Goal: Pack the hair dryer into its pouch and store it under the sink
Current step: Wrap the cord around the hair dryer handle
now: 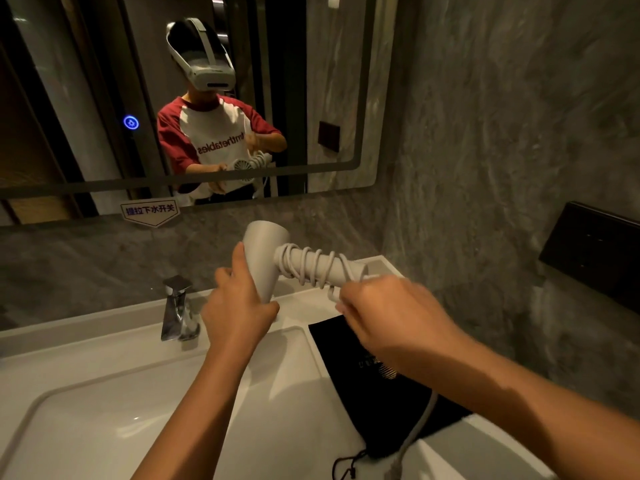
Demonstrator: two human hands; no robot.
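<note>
A white hair dryer (265, 251) is held up over the sink counter, its barrel in my left hand (239, 306) and its handle pointing right. Its white cord (311, 266) is coiled several times around the handle. My right hand (391, 313) grips the cord near the handle's end, and the loose rest of the cord (420, 424) hangs down under my right forearm. The black drawstring pouch (377, 396) lies flat on the counter below my right hand, its string (346, 467) trailing toward the front edge.
A white basin (104, 410) fills the lower left, with a chrome faucet (178, 310) behind it. A mirror (311, 81) hangs above on the grey stone wall. A black panel (595, 247) is mounted on the right wall.
</note>
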